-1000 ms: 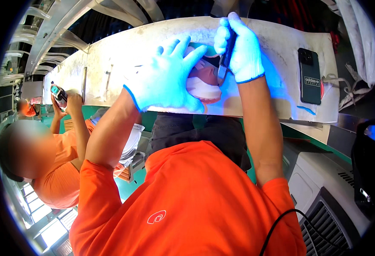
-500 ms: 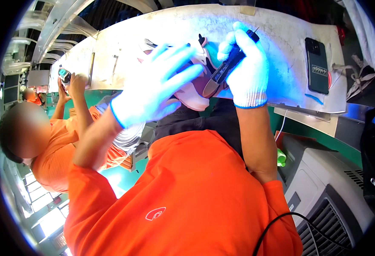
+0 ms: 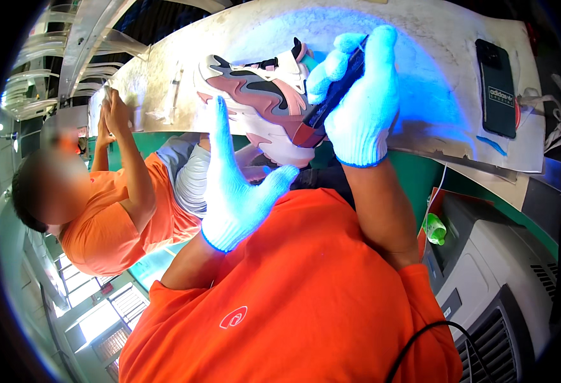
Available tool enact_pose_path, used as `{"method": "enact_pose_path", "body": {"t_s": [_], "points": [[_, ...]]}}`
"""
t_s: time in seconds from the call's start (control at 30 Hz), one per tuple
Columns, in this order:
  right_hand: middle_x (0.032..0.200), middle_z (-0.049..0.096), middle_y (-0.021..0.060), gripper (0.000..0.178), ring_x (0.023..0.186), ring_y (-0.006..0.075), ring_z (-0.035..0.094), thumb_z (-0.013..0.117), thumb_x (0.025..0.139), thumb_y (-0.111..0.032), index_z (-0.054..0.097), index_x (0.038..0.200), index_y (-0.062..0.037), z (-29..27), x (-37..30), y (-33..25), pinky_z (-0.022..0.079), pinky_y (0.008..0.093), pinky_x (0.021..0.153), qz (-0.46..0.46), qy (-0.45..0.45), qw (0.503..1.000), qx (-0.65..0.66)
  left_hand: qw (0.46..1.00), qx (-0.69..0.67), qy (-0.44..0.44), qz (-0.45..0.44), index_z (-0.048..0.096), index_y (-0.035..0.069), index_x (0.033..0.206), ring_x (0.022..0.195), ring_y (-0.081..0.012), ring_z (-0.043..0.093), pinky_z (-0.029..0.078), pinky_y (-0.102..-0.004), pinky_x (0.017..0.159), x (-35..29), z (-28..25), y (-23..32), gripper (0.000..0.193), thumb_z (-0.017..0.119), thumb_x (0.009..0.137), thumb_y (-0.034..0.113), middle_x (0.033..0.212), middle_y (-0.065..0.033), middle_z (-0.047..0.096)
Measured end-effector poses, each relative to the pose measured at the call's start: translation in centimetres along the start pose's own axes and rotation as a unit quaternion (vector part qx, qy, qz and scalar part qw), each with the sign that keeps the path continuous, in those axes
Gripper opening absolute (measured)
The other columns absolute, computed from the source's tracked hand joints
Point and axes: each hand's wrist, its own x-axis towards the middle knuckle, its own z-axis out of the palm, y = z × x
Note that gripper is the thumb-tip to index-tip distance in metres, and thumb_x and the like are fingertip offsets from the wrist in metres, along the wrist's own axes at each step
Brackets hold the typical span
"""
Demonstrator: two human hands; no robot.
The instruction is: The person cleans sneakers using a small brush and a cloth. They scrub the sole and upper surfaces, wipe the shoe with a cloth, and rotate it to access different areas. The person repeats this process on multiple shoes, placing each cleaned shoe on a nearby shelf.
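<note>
A chunky sneaker (image 3: 255, 99) in pink, mauve, white and black rests at the near edge of the table, its heel toward my right hand. My right hand (image 3: 364, 102), in a white glove lit blue, is wrapped round a slim black handheld tool (image 3: 338, 89). The tool's lower end reaches the heel area of the sneaker; whether it touches cannot be made out. My left hand (image 3: 242, 191), gloved too, is open beside the sole, thumb spread from the outstretched fingers. It holds nothing, and its fingertips overlap the sneaker's side in view.
Blue light falls on the pale table (image 3: 420, 108). At its right lie a dark phone (image 3: 497, 89) and a blue strip (image 3: 491, 145). On the left, a co-worker in orange (image 3: 124, 204) has raised hands. A grey machine (image 3: 478, 255) stands below the table's right end.
My left hand has drawn back toward me from over the sneaker, uncovering it, and turned edge-on. My right hand still grips the tool. The co-worker's hands have shifted.
</note>
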Motion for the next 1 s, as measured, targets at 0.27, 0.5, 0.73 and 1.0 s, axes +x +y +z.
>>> {"method": "enact_pose_path", "body": {"t_s": [0.27, 0.5, 0.73, 1.0], "points": [[0.072, 0.066, 0.0061, 0.053, 0.057, 0.0239, 0.062, 0.053, 0.115, -0.058, 0.069, 0.104, -0.0095, -1.9, 2.5, 1.0, 0.050, 0.0376, 0.051, 0.019, -0.059, 0.997, -0.053, 0.997, 0.073, 0.030, -0.026, 0.024, 0.002, 0.175, 0.110, -0.0282, 0.079, 0.066, -0.0384, 0.089, 1.5, 0.7, 0.6, 0.115, 0.094, 0.084, 0.013, 0.146, -0.0249, 0.065], [0.072, 0.063, 0.0055, 0.052, 0.056, 0.0216, 0.059, 0.051, 0.117, -0.055, 0.067, 0.105, -0.0073, -0.6, 1.9, 0.8, 0.048, 0.0361, 0.049, 0.034, -0.010, 0.997, -0.065, 0.973, 0.216, 0.078, 0.018, 0.047, 0.003, 0.166, 0.115, -0.0326, 0.075, 0.062, -0.0412, 0.095, 2.2, 1.2, 0.5, 0.101, 0.093, 0.079, 0.022, 0.136, -0.0201, 0.064], [0.073, 0.063, 0.0047, 0.052, 0.055, 0.0192, 0.058, 0.052, 0.117, -0.054, 0.067, 0.107, -0.0060, -0.5, 2.7, 0.7, 0.045, 0.0343, 0.048, 0.084, -0.045, 0.992, -0.085, 0.978, 0.171, 0.118, 0.011, 0.055, 0.005, 0.162, 0.115, -0.0317, 0.075, 0.062, -0.0405, 0.097, 2.3, 2.4, 0.4, 0.089, 0.082, 0.078, 0.012, 0.133, -0.0190, 0.065], [0.068, 0.052, -0.0001, 0.049, 0.049, 0.0163, 0.050, 0.050, 0.118, -0.054, 0.069, 0.106, -0.0111, -2.0, 3.6, -0.4, 0.037, 0.0340, 0.041, 0.143, -0.068, 0.987, 0.015, 0.982, 0.146, 0.121, -0.008, 0.056, 0.006, 0.161, 0.119, -0.0298, 0.074, 0.062, -0.0388, 0.099, 2.2, 2.5, 0.5, 0.088, 0.080, 0.076, 0.009, 0.139, -0.0188, 0.065]]}}
